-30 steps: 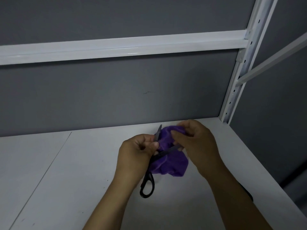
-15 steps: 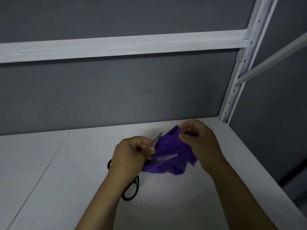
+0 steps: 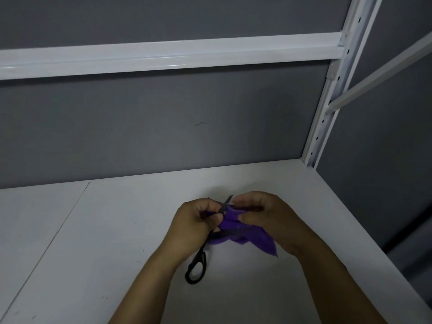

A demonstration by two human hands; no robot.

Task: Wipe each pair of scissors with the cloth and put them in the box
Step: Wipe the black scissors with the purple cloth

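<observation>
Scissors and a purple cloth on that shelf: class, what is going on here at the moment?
A person is wiping a pair of black-handled scissors with a purple cloth above a white shelf. The left hand grips the scissors near the pivot, blades parted, with one handle loop hanging below. The right hand pinches the cloth against the blades. No box is in view, so this pair is not yet put away.

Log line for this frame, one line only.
stage: wiping | left hand: holds scissors | right hand: pinches cloth against blade | box: not in view
</observation>
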